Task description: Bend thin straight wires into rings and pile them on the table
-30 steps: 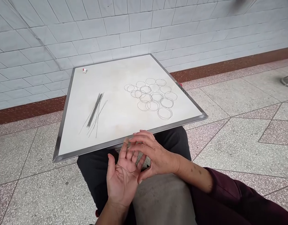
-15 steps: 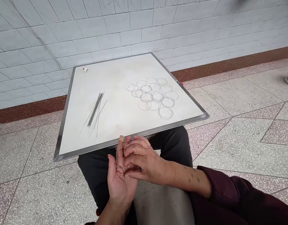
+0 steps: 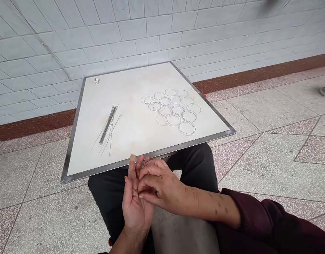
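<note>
Table [image 3: 136, 130] bearing wire rings [image 3: 172, 110] and straight wires [image 3: 108, 125]

One table, white with a metal edge. Two hands at its front: the left hand [image 3: 137, 211] palm up, fingers extended; the right hand [image 3: 165, 185] bent over it, thumb and forefinger pinching. More than a dozen wire rings overlap on the right, too tangled for an exact count. One bundle of straight wires, several splayed loose, lies left. One small red-and-white object [image 3: 97, 81] sits at the far left corner. One short visible stretch of wire [image 3: 136, 191] runs into the pinch, over the left hand.

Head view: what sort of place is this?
Probably a plain indoor room serving as a simple workspace: a white tiled wall, a speckled floor, and a metal-edged table bearing thin rings and a bundle of straight wires.
</note>
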The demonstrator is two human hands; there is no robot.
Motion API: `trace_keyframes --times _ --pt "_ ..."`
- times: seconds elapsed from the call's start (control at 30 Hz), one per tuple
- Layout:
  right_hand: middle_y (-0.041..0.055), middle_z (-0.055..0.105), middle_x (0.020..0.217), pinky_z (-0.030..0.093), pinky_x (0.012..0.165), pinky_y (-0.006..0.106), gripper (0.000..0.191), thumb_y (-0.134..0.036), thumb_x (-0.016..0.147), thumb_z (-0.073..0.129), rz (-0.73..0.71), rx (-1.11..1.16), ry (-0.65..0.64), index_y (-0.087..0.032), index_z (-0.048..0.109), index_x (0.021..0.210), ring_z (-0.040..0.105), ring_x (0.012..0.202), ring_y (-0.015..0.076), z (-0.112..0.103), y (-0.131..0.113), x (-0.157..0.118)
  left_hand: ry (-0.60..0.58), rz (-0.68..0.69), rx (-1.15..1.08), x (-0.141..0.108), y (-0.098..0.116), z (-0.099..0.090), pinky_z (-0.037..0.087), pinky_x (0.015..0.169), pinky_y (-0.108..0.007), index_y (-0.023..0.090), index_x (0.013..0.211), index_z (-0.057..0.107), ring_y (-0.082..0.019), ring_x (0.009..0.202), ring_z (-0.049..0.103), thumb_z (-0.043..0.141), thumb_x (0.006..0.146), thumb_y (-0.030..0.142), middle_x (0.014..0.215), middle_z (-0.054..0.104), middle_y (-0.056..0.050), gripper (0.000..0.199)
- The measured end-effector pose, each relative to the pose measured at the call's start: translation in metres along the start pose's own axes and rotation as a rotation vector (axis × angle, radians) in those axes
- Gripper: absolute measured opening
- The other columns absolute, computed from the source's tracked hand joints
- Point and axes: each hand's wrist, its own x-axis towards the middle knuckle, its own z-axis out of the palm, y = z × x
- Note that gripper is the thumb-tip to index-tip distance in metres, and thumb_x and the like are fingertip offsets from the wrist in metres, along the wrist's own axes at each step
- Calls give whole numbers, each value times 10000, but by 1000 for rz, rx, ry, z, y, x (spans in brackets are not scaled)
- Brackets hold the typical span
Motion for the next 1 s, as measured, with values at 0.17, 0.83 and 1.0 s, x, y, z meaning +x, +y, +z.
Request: trace_keyframes --times 0.17,0.83,1.0 --pt "7 657 1017 413 935 380 108 -181 805 758 37 -2 20 -200 656 831 540 1005 189 1 -4 0 -13 -1 4 -1 0 2 300 1179 -454 329 1384 569 -261 1457 343 384 977 546 1547 471 -28 497" --pt "16 656 942 445 843 342 112 -147 827 723 32 -143 205 -196 629 863 564 927 176 -7 11 6 210 62 143 11 -2 -18 533 827 -191 225 1132 723 -103 845 666 904 632 212 884 715 2 532" --pt "14 653 983 442 858 346 91 -157 866 696 40 -112 151 -203 638 919 565 944 173 -7 13 5 202 78 131 15 0 -19 565 788 -192 222 1092 735 -106 794 682 907 629 232 843 729 0 494"
